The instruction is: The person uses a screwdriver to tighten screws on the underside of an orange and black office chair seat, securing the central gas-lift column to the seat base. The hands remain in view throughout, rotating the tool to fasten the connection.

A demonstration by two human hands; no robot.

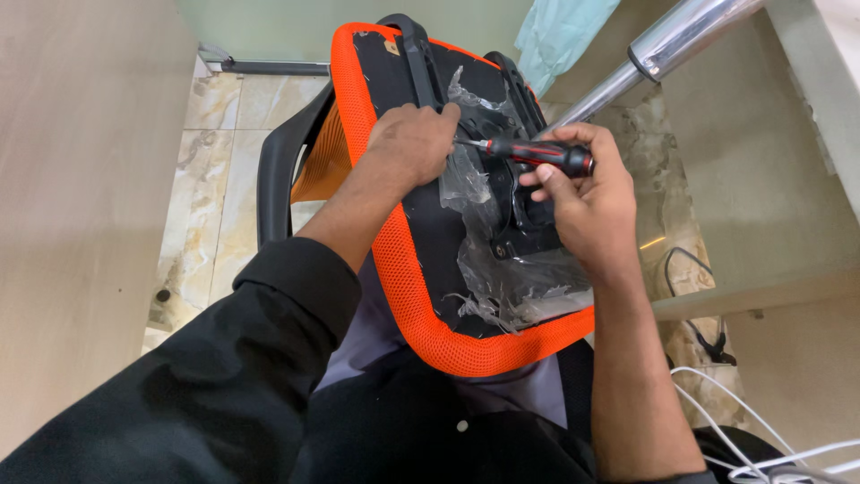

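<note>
Two hands: right hand (587, 202) grips ribbed screwdriver (536, 154), left hand (414, 143) presses mesh-edged seat (408, 278).

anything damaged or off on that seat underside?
Yes. The clear plastic wrap on the black underside of the orange-edged seat is torn and ragged, hanging in shreds around the bracket. The left hand presses there; the right hand holds a red-black screwdriver.

Torn clear plastic wrapping (502, 269) clings to the upturned seat's black underside.
</note>
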